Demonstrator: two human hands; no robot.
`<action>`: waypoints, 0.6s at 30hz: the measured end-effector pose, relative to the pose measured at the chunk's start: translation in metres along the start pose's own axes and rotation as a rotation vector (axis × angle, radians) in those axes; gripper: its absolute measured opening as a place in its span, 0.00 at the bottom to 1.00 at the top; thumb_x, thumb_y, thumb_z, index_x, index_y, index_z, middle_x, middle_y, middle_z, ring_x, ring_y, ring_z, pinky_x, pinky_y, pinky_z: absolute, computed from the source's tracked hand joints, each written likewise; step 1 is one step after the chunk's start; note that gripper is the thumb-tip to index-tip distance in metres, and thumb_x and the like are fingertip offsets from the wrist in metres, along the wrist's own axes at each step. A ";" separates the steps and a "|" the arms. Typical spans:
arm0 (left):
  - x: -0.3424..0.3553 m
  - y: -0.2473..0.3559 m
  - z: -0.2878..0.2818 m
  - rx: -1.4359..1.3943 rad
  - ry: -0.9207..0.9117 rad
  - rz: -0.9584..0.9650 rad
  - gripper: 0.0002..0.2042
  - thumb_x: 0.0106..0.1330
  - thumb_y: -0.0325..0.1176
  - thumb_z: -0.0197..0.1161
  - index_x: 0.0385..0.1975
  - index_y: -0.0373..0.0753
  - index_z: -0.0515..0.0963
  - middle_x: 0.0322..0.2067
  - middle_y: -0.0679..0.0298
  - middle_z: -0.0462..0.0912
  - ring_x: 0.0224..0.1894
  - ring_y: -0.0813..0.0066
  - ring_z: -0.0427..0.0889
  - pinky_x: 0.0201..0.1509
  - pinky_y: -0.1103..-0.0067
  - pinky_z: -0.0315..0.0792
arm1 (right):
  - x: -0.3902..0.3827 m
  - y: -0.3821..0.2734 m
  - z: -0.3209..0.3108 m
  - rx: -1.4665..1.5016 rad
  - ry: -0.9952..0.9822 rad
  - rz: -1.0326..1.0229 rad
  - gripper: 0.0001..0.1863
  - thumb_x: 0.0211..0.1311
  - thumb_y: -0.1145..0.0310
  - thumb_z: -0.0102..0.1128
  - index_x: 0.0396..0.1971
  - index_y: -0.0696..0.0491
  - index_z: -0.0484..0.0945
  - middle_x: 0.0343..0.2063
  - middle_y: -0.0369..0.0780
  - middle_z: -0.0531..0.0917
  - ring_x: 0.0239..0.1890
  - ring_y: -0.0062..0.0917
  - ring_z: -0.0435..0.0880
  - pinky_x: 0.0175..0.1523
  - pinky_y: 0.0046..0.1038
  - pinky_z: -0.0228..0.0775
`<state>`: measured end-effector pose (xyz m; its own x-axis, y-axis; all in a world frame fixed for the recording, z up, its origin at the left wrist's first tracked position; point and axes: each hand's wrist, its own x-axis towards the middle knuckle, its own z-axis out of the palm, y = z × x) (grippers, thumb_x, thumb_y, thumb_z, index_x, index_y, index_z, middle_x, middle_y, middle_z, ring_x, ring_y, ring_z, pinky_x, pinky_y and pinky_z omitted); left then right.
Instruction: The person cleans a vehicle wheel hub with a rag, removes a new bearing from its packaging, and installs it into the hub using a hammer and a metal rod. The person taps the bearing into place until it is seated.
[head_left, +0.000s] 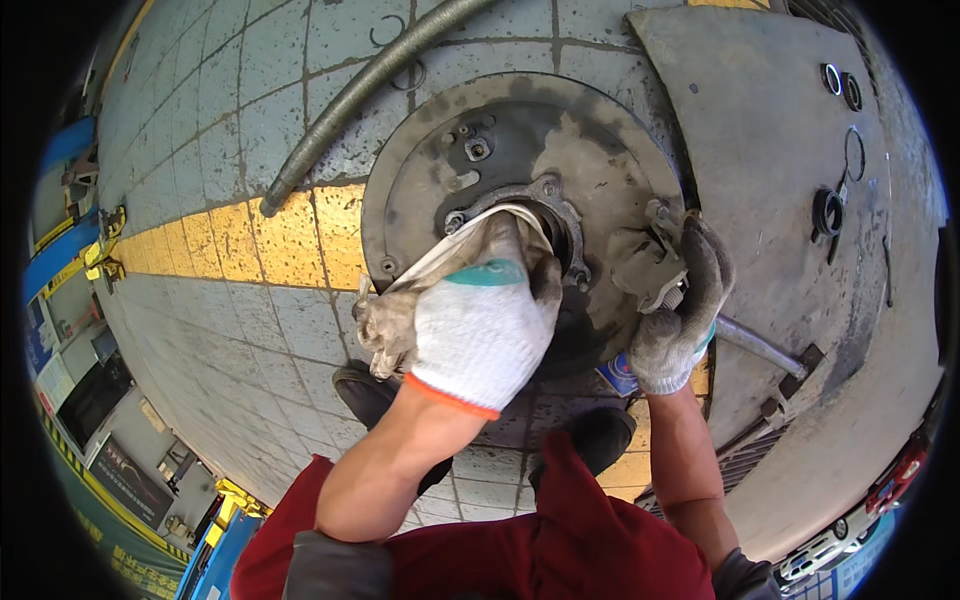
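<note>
White-gloved left hand (485, 318) presses rag (388, 322) into bore (567, 232), grip hidden; right hand (690, 305) grasps metal bracket (645, 268). Wiping seems unfinished.

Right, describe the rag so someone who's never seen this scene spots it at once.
Start with the big round plate in the middle of the picture. The left hand, at its central opening, touches the rag. Pale and stained, it bunches to the hand's left, its loose, crumpled folds unlike the rigid plate and snug, white-backed glove.
</note>
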<state>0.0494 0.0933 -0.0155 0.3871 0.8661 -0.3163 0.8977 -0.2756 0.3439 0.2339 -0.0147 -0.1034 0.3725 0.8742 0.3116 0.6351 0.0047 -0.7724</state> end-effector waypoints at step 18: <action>0.013 -0.019 0.016 0.093 -0.061 0.328 0.25 0.59 0.35 0.74 0.57 0.32 0.86 0.41 0.48 0.92 0.45 0.50 0.92 0.49 0.61 0.86 | 0.002 0.008 0.006 0.009 0.033 -0.073 0.38 0.80 0.37 0.55 0.69 0.58 0.75 0.66 0.53 0.79 0.68 0.51 0.76 0.73 0.52 0.68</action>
<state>0.0403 0.1032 -0.0407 0.6673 0.6994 -0.2561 0.7379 -0.5742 0.3548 0.2357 -0.0103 -0.1122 0.3480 0.8547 0.3852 0.6556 0.0719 -0.7517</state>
